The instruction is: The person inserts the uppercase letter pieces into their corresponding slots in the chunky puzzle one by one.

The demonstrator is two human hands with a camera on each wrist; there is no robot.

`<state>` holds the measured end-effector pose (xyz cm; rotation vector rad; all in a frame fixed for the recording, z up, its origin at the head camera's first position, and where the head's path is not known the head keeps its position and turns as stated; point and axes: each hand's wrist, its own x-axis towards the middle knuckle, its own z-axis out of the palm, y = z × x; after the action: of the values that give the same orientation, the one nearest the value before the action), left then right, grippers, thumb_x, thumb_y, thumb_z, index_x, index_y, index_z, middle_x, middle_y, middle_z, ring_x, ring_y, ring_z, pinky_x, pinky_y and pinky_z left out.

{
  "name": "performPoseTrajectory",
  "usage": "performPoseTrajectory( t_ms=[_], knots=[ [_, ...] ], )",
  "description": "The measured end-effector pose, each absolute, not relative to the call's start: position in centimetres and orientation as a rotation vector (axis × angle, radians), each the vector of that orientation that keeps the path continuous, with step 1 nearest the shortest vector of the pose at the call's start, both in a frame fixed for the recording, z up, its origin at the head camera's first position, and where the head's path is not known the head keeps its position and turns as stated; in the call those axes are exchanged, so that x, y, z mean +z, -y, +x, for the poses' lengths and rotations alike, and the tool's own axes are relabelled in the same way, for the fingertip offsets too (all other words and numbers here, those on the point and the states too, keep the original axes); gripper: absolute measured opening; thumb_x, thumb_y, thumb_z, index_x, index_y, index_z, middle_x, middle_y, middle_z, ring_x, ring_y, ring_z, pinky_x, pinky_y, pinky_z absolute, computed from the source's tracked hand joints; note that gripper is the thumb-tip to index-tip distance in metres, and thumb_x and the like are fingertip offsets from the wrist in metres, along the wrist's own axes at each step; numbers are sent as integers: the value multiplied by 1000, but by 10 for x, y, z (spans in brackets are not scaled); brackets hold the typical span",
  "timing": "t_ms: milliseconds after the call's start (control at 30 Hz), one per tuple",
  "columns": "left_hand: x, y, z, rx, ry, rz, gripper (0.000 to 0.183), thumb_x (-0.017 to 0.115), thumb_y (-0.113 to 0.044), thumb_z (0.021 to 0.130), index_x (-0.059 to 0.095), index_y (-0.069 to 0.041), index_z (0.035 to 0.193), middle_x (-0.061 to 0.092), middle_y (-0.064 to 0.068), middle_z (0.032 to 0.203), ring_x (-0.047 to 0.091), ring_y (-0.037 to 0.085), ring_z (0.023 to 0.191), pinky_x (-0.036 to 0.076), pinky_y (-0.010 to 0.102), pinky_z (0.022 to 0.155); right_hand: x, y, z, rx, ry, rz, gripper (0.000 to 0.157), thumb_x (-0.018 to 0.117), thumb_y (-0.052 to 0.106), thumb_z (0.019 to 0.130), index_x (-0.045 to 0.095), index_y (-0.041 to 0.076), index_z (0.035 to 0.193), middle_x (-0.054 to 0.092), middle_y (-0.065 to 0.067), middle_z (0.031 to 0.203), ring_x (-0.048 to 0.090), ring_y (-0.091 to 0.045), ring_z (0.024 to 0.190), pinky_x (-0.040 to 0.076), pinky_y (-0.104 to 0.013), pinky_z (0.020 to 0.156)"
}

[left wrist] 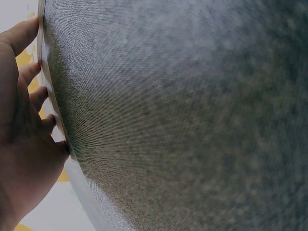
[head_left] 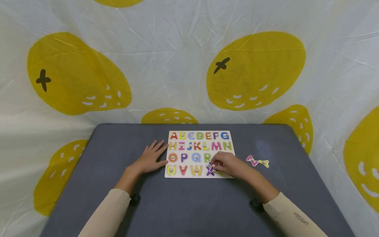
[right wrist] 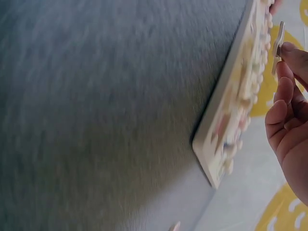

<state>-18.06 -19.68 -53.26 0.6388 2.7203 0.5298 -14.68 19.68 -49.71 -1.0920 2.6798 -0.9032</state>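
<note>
A pale alphabet puzzle board [head_left: 189, 175] lies on the grey table, filled with coloured, knobbed letters. Above its lower right part, my right hand [head_left: 228, 163] pinches a thin wooden letter piece [right wrist: 278, 45] between thumb and fingers. In the head view a bit of purple shows at those fingertips, over the purple X [head_left: 210, 171]; the piece's full shape is hidden. My right hand covers some letters there. My left hand [head_left: 150, 158] rests on the table with fingers spread, thumb and fingertips touching the board's left edge.
A pink Z piece [head_left: 252, 160] and a yellow-green Y piece [head_left: 264, 163] lie on the table [head_left: 189, 210] right of the board. Behind the table hangs a white cloth [head_left: 171, 65] with yellow fruit prints.
</note>
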Motion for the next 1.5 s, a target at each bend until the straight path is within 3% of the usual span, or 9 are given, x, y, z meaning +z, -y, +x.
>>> performPoseTrajectory(
  t_ms=[300,867,1133,1300,1500],
  knots=[
    [-530,201,-174,550,-2730,639,80,60,-53,101,29,-17,165,20,15,172,9,47,159,10,75,120,-512,-178,-144,-835,-2675,-1143,6,76,4,89,74,9,92,64,1,85,52,-4,74,47,-20,66],
    [-527,202,-173,559,-2761,644,80,60,-52,100,30,-16,165,23,17,171,11,48,158,11,75,120,-510,-171,-141,-748,-2722,-1088,6,77,10,91,75,10,96,64,3,86,51,-5,74,48,-21,68],
    [-533,200,-173,554,-2747,653,80,60,-53,100,29,-17,165,22,16,172,11,48,158,12,75,120,-506,-200,-140,-802,-2768,-1074,12,76,6,91,73,6,102,64,3,86,58,-9,78,51,-25,72],
    [-532,198,-174,557,-2741,642,81,61,-54,100,28,-19,165,21,14,172,9,46,159,10,74,121,-500,-230,-138,-797,-2848,-910,15,78,7,91,74,5,105,64,4,87,58,-13,79,50,-25,70],
    [-530,196,-175,559,-2735,647,81,61,-54,99,29,-19,165,21,14,172,10,46,159,10,73,121,-497,-270,-137,-773,-2932,-781,18,81,6,88,73,5,105,64,5,88,55,-8,80,51,-26,70]
  ],
)
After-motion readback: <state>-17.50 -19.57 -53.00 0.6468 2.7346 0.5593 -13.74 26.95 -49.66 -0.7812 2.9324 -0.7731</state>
